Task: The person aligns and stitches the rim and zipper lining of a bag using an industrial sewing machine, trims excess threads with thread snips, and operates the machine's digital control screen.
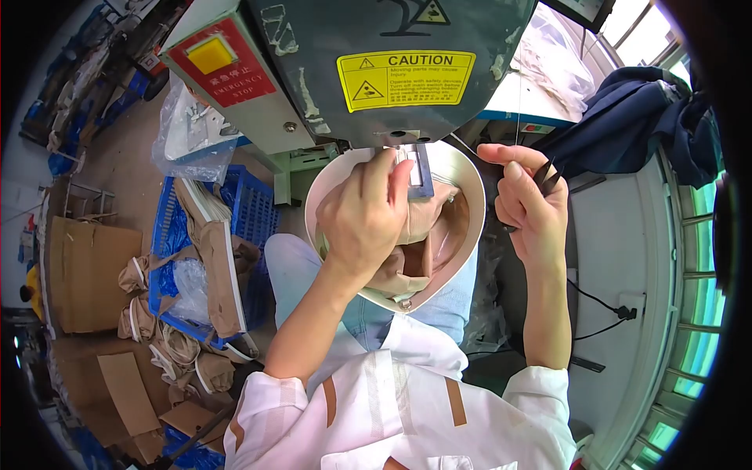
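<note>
We see the left hand (364,215) pressed flat on a beige piece (419,251) that lies on the white plate (470,184) of a sewing machine (376,70). Its fingers reach up to the metal clamp (419,168) just under the machine head, and the fingertips touch the piece right beside that clamp. The hand's grip is not closed around anything; it holds the piece down with spread, slightly bent fingers. The beige piece sits in the middle of the plate, folded and bunched toward the plate's near point, partly hidden by the hand.

The right hand (533,207) hovers off the plate's right edge, apart from the piece. Its grip is closed on small black snips (546,176), pinched between thumb and fingers, with the blades pointing up and to the right. A thin thread (518,86) hangs down from the machine just by the thumb; we cannot tell whether it touches the hand.

The machine head carries a yellow caution label (406,78) and, on its left side, a red emergency stop plate (222,63). To the left, on the floor, a blue crate (251,207) holds more beige pieces, and cardboard (90,278) lies beyond it. A dark jacket (634,117) lies at the right.
</note>
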`<state>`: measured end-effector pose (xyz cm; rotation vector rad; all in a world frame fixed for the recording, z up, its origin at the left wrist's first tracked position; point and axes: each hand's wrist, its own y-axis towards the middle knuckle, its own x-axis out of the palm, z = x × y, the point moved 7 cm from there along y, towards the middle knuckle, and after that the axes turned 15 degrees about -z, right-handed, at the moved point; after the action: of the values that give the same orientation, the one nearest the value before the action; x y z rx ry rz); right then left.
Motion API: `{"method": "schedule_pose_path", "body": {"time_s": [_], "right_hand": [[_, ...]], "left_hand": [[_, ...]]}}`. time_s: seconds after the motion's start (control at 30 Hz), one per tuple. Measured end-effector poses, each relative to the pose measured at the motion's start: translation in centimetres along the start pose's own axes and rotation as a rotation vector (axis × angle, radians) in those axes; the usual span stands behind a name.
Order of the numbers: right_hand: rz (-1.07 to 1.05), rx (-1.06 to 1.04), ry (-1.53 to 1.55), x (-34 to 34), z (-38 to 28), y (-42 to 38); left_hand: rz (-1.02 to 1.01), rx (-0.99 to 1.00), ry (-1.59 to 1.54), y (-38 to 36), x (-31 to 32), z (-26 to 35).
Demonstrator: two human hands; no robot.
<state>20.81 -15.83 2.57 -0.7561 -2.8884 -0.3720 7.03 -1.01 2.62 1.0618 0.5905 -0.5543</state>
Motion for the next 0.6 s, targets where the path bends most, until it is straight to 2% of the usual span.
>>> {"method": "schedule_pose_path", "body": {"time_s": [0.1, 0.23, 0.3, 0.43, 0.53, 0.6], "right_hand": [[0.085, -0.012, 0.085, -1.0, 1.4, 0.5], [0.044, -0.025, 0.142, -1.3, 1.7, 1.0], [0.019, -0.016, 0.140, -1.5, 1.8, 1.2], [-0.026, -0.032, 0.164, -1.5, 2.1, 1.2], [0.003, 0.033, 0.105, -1.9, 1.9, 0.8], [0.003, 0.021, -0.234, -1.8, 0.8, 0.8]], "left_hand": [[-0.067, -0.013, 0.087, 1.0, 0.4, 0.5], [-0.031, -0.045, 0.106, 1.3, 1.0, 0.7], [-0.016, -0.130, 0.133, 1.3, 1.1, 0.5], [0.038, -0.141, 0.154, 1.3, 1.3, 0.5], [0.025, -0.136, 0.075, 1.0, 1.5, 0.1], [0.037, -0.199, -0.151, 0.3, 1.7, -0.9]]}}
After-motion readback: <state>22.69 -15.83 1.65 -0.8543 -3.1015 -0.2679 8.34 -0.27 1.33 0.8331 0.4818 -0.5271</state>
